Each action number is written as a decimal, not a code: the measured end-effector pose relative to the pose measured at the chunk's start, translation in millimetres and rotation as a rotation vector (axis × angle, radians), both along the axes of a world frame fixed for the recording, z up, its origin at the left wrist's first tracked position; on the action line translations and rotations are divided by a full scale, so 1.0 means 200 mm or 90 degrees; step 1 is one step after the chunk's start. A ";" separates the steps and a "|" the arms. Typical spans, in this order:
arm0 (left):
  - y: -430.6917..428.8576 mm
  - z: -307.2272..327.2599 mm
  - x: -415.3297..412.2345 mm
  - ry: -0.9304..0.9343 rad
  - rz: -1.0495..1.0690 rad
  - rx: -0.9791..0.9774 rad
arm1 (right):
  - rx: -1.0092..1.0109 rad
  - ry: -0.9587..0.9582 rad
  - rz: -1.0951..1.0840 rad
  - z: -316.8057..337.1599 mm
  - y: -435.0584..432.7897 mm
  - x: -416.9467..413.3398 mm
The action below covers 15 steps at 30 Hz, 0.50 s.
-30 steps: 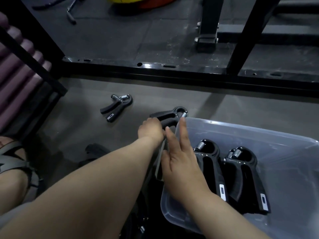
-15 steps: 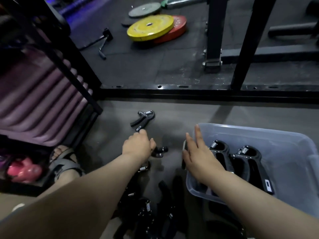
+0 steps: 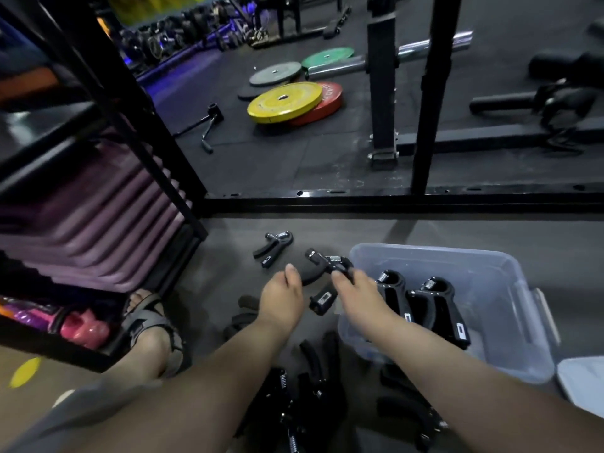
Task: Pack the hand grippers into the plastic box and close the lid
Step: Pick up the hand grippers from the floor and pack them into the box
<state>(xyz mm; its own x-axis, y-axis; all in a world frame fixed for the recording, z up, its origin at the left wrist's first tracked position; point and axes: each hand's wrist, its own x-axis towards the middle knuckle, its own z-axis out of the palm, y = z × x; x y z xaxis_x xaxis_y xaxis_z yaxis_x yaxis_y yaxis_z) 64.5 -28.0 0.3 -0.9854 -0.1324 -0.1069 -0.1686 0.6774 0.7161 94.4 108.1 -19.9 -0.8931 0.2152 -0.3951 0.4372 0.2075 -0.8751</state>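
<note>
Grey gym floor (image 3: 457, 230), both hands, left hand (image 3: 281, 297), right hand (image 3: 354, 291), apparently gripping one hand gripper (image 3: 322, 279), beside plastic box (image 3: 490, 263)

Single head-worn wide-angle view, looking forward and down, close over the plastic box (image 3: 510, 266) on the floor (image 3: 441, 230).

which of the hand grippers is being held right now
The hand gripper just left of the plastic box, held between both hands. The others lie loose on the floor or already sit inside the box.

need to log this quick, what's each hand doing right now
Left hand: closed on one handle of a hand gripper.
Right hand: closed on the same hand gripper.
</note>
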 end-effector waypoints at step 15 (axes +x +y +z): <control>0.37 -0.20 0.16 0.045 -0.242 -0.126 | -0.070 -0.004 -0.228 -0.03 0.77 0.10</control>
<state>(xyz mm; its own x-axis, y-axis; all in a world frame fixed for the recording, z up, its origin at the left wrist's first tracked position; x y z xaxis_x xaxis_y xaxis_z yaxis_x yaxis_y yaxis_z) 96.2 46.0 -40.3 -0.9722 0.2296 -0.0463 0.1635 0.8069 0.5676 115.3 261.7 -25.5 -0.7663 0.4691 -0.4391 0.4710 -0.0547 -0.8804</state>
